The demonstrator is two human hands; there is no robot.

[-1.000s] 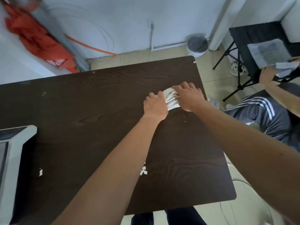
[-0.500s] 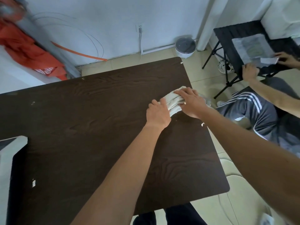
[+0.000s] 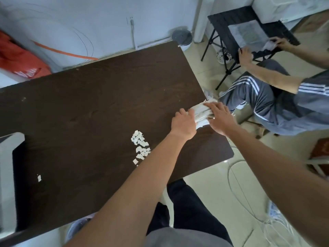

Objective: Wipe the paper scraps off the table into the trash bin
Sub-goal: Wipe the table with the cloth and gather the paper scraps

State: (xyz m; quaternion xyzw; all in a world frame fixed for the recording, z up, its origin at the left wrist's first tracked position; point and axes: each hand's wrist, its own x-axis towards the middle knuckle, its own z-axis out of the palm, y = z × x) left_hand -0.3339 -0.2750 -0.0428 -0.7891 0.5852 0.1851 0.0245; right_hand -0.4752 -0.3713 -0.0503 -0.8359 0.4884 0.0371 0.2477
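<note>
Our dark brown wood-grain rectangular table (image 3: 92, 107) has a matte, streaked top and rounded corners. At its right edge lies one folded white cloth (image 3: 200, 113), soft and ribbed with layered folds, its far end reaching the edge. Our left hand (image 3: 184, 123) has its fingers curled onto the cloth's near-left end, gripping it. Our right hand (image 3: 220, 115) lies across the top with fairly straight fingers, pressing down rather than clenching.

The small white paper scraps (image 3: 140, 147) sit in one loose cluster on the table, just beside our left forearm, which covers its right side. They are squarish and flat, too crowded to count. One lone white scrap (image 3: 39, 177) lies well apart to the left.

One round white trash bin with a grey lid (image 3: 182, 36) stands on the tiled floor beyond the table's far right corner, well apart from the scraps. To the right a seated person in grey striped clothes (image 3: 277, 104) rests two hands on a black folding table (image 3: 224, 27).
</note>
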